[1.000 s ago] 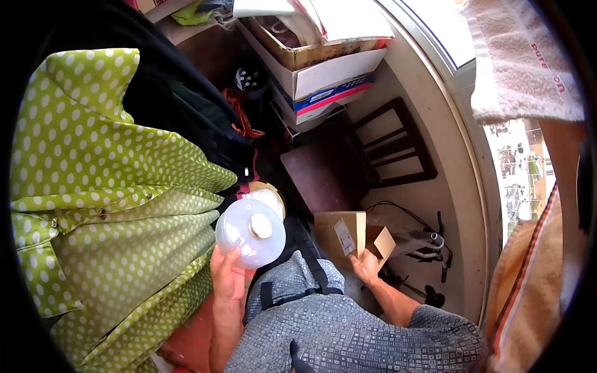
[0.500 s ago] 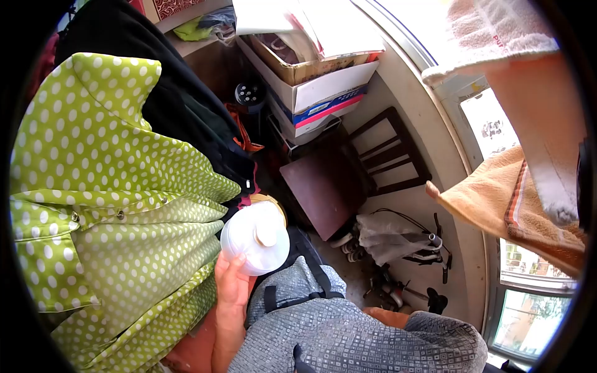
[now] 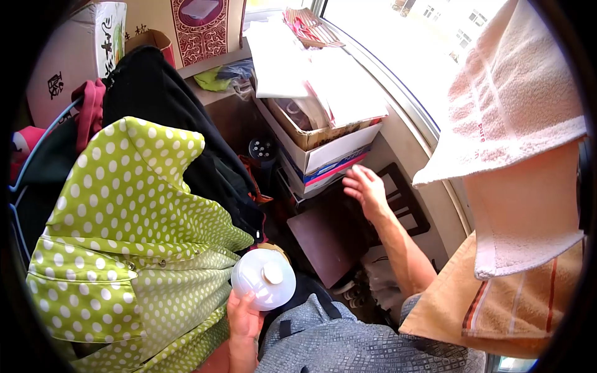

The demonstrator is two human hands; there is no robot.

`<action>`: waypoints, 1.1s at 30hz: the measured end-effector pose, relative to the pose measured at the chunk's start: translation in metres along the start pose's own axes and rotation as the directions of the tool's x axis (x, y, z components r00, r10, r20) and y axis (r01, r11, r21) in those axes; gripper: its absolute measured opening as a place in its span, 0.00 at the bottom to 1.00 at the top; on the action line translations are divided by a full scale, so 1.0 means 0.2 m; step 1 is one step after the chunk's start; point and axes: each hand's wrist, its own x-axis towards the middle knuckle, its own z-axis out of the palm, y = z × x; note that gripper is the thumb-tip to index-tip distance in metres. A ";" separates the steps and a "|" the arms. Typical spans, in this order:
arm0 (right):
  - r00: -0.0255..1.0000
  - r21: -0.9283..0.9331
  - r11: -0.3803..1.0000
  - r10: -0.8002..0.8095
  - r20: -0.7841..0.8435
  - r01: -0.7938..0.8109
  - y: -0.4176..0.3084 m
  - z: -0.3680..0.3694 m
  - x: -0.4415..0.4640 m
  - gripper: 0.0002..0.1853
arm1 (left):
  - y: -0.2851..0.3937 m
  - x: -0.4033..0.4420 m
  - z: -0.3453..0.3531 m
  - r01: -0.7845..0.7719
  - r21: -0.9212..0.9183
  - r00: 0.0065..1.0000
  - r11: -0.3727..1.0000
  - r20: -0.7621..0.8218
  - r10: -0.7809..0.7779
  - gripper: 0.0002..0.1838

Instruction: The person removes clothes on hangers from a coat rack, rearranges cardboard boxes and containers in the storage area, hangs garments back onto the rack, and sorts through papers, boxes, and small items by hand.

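Note:
A round translucent white lid (image 3: pixel 254 289) with a pale knob is held by its edge in my left hand (image 3: pixel 244 317), thumb on top. My right hand (image 3: pixel 365 189) is raised in front of the stacked boxes, above the dark chair, its fingers apart and nothing in it. The cardboard box with a white flap (image 3: pixel 343 149) lies just beyond the right fingertips, and I cannot tell whether they touch. Below my right hand is the chair's brown seat (image 3: pixel 326 239). Left of the lid hangs a green polka-dot garment (image 3: pixel 137 186).
Towels (image 3: pixel 504 105) hang at the right beside the window. Black clothing (image 3: pixel 180 124) hangs behind the green garment. Papers (image 3: pixel 280 62) lie on the boxes. A dark container with a dotted top (image 3: pixel 262 149) stands beside the stack. Larger cartons (image 3: pixel 68 68) are at the upper left.
The small cardboard box has left my right hand and is out of view. That hand, out of view half a second ago, is now raised near the stack. The view has shifted upward.

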 end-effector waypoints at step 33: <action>0.955 0.649 0.754 -0.257 0.147 0.103 -0.83 0.06 0.51 0.15 | -0.03 0.04 0.04 -0.013 -0.077 1.000 0.997 0.021 0.015 0.28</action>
